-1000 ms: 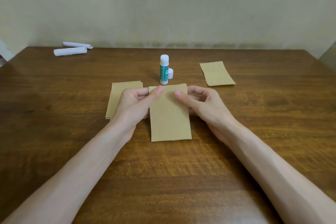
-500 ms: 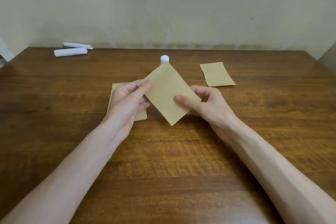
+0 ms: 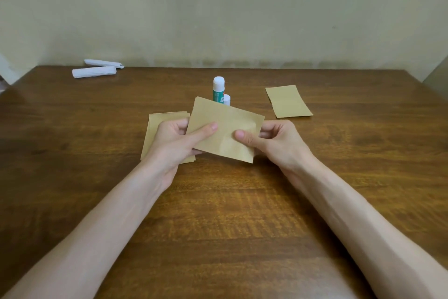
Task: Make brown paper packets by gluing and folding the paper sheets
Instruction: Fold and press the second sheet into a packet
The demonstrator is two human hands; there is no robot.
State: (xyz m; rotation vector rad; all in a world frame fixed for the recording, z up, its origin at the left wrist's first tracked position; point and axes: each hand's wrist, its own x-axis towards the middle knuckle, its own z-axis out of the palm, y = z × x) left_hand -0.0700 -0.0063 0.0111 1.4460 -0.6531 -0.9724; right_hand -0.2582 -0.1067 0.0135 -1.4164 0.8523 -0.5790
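Brown paper packet (image 3: 225, 129) held off table, long axis left-right; left hand (image 3: 174, 143) & right hand (image 3: 274, 143) pinch opposite ends, thumbs on top.

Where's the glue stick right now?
In the head view, the glue stick stands upright near the middle of the table, just beyond the held brown sheet. A small white cap sits at its right side.

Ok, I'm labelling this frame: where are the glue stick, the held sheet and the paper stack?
glue stick (image 3: 218, 92): head view, green label.
held sheet (image 3: 226, 119): head view, bare middle.
paper stack (image 3: 161, 117): head view, far edge strip.
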